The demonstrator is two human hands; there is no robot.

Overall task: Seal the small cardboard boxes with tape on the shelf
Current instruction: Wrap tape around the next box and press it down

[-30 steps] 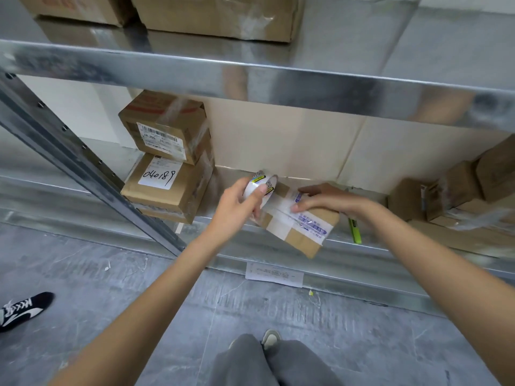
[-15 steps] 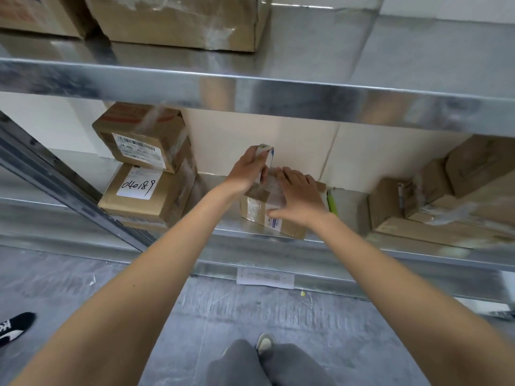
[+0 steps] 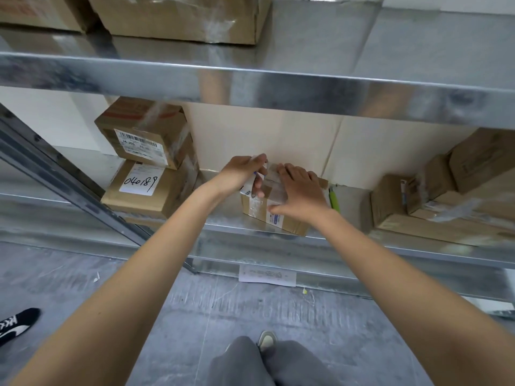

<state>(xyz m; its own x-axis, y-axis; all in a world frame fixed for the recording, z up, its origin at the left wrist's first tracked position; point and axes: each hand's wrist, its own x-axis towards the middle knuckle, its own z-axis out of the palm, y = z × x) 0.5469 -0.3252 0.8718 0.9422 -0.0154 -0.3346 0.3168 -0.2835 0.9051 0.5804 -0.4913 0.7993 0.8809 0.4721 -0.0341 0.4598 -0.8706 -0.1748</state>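
Taping in progress on the small cardboard box (image 3: 274,211).
Left hand (image 3: 242,174) grips tape roll (image 3: 254,181); right hand (image 3: 299,192), fingers flat, presses the strip; next, likely sever the tape.

Shelf layout, head view.
Small box (image 3: 274,210) sits at the front middle of the shelf (image 3: 223,222); left hand (image 3: 242,174) with tape roll (image 3: 257,176) at its left edge, right hand (image 3: 302,195) on top. Two stacked boxes (image 3: 147,165) to the left, a pen (image 3: 334,200) just right, more boxes (image 3: 434,201) far right. Upper shelf (image 3: 306,84) above carries boxes (image 3: 181,18).
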